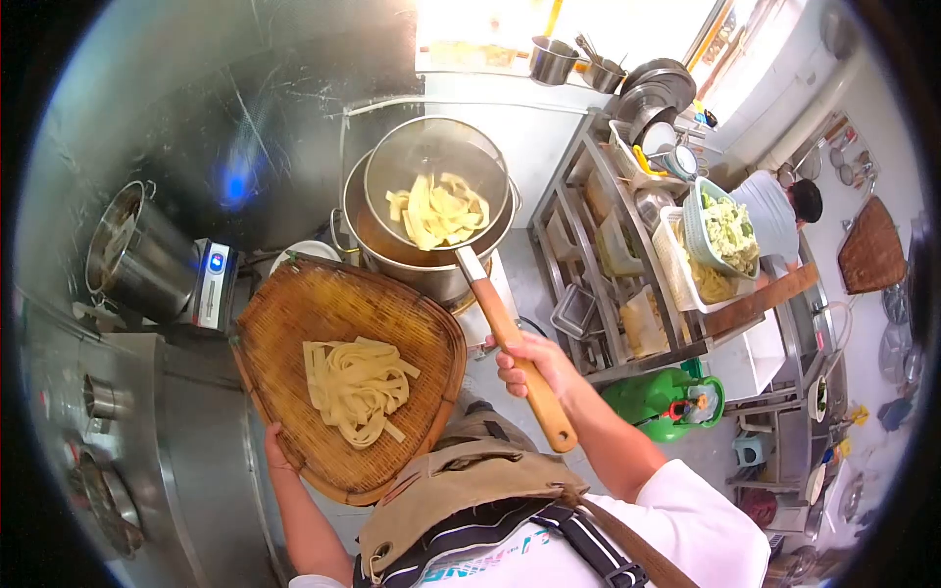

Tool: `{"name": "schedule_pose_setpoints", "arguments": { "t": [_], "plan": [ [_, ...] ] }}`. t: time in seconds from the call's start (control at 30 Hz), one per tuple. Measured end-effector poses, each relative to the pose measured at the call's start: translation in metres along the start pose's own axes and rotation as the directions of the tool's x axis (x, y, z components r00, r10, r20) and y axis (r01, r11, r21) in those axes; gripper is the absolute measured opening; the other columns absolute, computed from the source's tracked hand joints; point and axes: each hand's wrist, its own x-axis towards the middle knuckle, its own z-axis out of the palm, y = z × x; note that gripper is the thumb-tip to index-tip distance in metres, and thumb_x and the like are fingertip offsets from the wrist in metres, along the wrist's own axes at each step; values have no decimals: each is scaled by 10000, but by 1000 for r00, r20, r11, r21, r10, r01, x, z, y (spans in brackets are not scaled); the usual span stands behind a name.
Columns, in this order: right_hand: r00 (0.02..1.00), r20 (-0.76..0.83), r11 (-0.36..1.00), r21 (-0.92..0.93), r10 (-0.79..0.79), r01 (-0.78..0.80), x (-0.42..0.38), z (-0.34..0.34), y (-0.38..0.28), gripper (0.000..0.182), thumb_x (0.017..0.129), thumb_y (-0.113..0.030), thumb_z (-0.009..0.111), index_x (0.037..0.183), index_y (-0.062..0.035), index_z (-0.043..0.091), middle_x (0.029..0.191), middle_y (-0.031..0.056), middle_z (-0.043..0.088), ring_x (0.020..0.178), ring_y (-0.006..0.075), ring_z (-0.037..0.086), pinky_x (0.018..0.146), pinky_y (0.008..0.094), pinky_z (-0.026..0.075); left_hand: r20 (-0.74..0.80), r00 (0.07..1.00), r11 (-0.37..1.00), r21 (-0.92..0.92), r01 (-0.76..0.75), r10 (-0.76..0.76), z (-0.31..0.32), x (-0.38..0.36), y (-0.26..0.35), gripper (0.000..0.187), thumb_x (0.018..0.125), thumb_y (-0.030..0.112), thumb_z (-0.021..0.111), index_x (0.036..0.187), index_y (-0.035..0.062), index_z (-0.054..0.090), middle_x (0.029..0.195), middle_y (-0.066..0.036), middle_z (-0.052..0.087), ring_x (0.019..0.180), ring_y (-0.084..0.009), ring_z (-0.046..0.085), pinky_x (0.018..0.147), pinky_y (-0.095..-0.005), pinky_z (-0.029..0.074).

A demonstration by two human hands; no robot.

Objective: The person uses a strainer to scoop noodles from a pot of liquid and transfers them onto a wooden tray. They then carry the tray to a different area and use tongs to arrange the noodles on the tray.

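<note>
My right hand is wrapped round the wooden handle of a large strainer. Wide flat noodles lie in the strainer's mesh bowl, which is over a big steel pot. With my left hand I grip the lower left edge of a woven bamboo tray; part of that hand is hidden under the tray. A loose heap of wide noodles rests on the tray. The tray is held in front of me, just below the pot.
At left stands another tall steel pot beside a burner control box. A metal rack with baskets is on the right, a green gas cylinder at its foot. A person works beyond the rack.
</note>
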Motion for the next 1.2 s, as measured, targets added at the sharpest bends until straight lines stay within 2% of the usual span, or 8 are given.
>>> {"name": "schedule_pose_setpoints", "arguments": {
  "t": [0.17, 0.37, 0.47, 0.6, 0.83, 1.03, 1.13, 1.2],
  "plan": [
    [999, 51, 1000, 29, -10, 8, -13, 23, -24, 346, 893, -131, 603, 1188, 16, 498, 791, 54, 542, 559, 122, 494, 455, 281, 436, 59, 998, 1000, -21, -21, 23, 14, -2, 1, 557, 811, 291, 622, 1282, 11, 522, 1200, -146, 610, 1054, -309, 606, 884, -437, 518],
    [999, 33, 1000, 1, 12, -12, -14, 25, -25, 389, 878, -125, 613, 1213, 18, 476, 797, 46, 542, 567, 121, 502, 458, 270, 431, -124, 991, 997, 73, -31, 40, 12, -6, 3, 555, 818, 294, 621, 1291, 22, 517, 1214, -149, 600, 1042, -321, 601, 872, -433, 514],
    [993, 99, 993, 97, 61, -71, -24, 27, -23, 395, 877, -142, 621, 1213, 14, 485, 798, 42, 534, 565, 111, 488, 463, 268, 431, -68, 998, 1000, 14, -1, 2, 18, -11, 3, 558, 820, 293, 615, 1296, 21, 514, 1207, -148, 605, 1038, -319, 604, 875, -437, 513],
    [999, 43, 1000, 10, -3, 3, 5, 3, -8, 398, 886, -150, 615, 1231, 8, 497, 804, 38, 530, 568, 101, 480, 469, 250, 431, -80, 996, 999, 46, 30, -26, 4, -4, 3, 577, 812, 299, 624, 1297, 8, 511, 1204, -155, 606, 1041, -320, 604, 884, -440, 512],
    [983, 166, 957, 261, 83, -125, 2, 1, -9, 448, 908, -141, 578, 1296, 31, 439, 820, 44, 512, 564, 94, 466, 448, 246, 438, -39, 999, 999, -21, 26, -27, -2, 2, -1, 573, 831, 293, 615, 1305, -9, 500, 1229, -164, 591, 1073, -320, 593, 887, -439, 512],
    [999, 41, 996, -92, 19, -15, -29, 29, -21, 480, 867, -126, 615, 1280, 52, 449, 760, 52, 507, 508, 103, 470, 383, 254, 415, 13, 1000, 1000, 3, 7, -7, 3, -4, 1, 578, 853, 310, 605, 1327, 1, 488, 1284, -161, 566, 1128, -321, 572, 937, -433, 485],
    [995, -11, 981, -167, 95, -96, -62, 42, -28, 462, 840, -100, 626, 1249, 59, 480, 728, 68, 518, 479, 122, 486, 383, 251, 419, 49, 998, 998, 39, -41, 40, 37, -21, 12, 560, 890, 320, 571, 1355, 23, 479, 1321, -139, 553, 1169, -303, 552, 981, -426, 453],
    [993, -38, 964, -237, 111, -117, -79, 48, -26, 512, 808, -115, 641, 1262, 60, 479, 726, 74, 523, 467, 134, 492, 380, 262, 423, 4, 1000, 999, -20, 26, -26, 15, -6, 6, 556, 919, 359, 550, 1364, 34, 476, 1331, -130, 550, 1199, -288, 533, 1003, -412, 435]
  ]
}}
